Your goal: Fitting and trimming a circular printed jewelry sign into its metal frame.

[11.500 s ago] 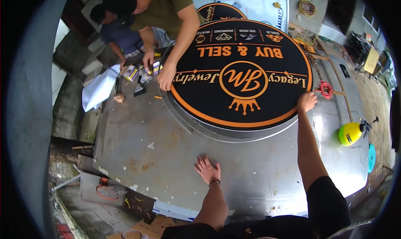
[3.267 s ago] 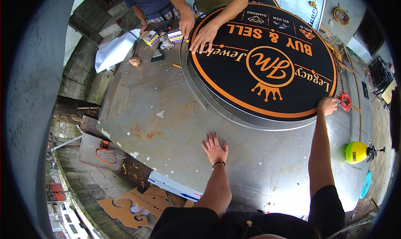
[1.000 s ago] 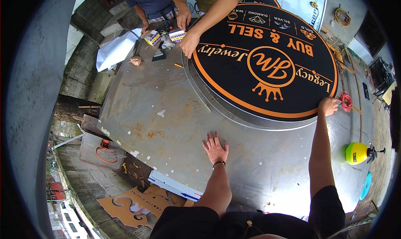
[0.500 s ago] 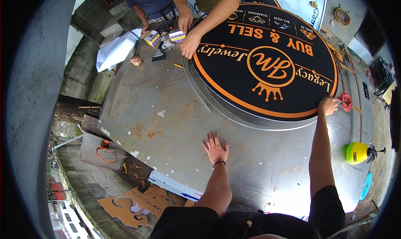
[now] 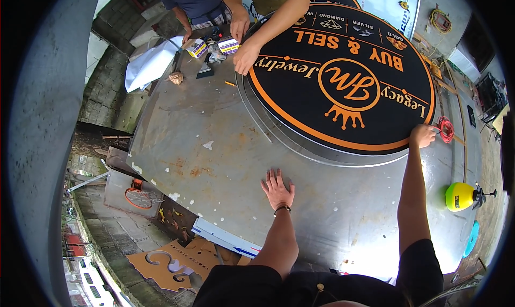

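Observation:
A large round black sign [image 5: 300, 103] with an orange border, upside-down lettering and a crown lies on the metal table [image 5: 214, 194]. It rests on a slightly offset clear-looking disc or rim that shows along its near left edge. My right hand [image 5: 423, 136] grips the sign's near right edge, with its fingers bent over the rim beside a coil of red cord [image 5: 446, 130]. Flat on the bare metal, fingers spread, my left hand [image 5: 278, 190] holds nothing and is apart from the sign. Across the table, a co-worker's hand [image 5: 247, 58] touches the sign's left edge.
Two small boxes [image 5: 229, 46] and loose tools lie at the far left, near a second person [image 5: 196, 6]. A pencil [image 5: 230, 83] lies by the sign. At right stands a yellow pump sprayer [image 5: 460, 196]. Below the table's left side are a basketball hoop [image 5: 140, 194] and cut cardboard [image 5: 161, 264].

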Demonstrator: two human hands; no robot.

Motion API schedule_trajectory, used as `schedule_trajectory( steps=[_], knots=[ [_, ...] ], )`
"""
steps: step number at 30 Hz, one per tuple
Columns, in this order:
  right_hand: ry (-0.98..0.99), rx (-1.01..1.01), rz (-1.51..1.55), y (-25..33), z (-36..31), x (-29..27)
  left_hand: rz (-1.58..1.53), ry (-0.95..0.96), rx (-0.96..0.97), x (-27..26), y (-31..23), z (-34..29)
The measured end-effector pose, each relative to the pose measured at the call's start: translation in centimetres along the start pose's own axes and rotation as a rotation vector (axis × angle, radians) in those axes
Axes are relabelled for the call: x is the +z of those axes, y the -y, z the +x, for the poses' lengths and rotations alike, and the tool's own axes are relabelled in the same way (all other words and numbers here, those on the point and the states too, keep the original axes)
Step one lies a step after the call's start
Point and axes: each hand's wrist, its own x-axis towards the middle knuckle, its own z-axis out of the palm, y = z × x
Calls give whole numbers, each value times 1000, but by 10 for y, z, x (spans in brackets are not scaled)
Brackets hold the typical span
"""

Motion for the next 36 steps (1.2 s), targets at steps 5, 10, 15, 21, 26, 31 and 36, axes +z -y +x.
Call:
schedule_trajectory(
  steps=[5, 10, 15, 21, 26, 31, 36],
  knots=[
    [-1, -2, -1, 0, -1, -1, 2, -8, 3, -1, -1, 0],
    [5, -8, -5, 0, 0, 0, 1, 3, -4, -2, -1, -1],
    [13, 5, 1, 2, -2, -5, 2, 7, -1, -3, -2, 0],
    [22, -6, 1, 2, 0, -5, -2, 13, -4, -6, -3, 1],
    [26, -14, 6, 1, 0, -1, -6, 5, -3, -6, -1, 1],
    [6, -18, -11, -4, 0, 3, -12, 12, 3, -8, -2, 1],
    [1, -21, -20, -7, 1, 12, 3, 26, 2, -6, 0, 1]
  ],
)
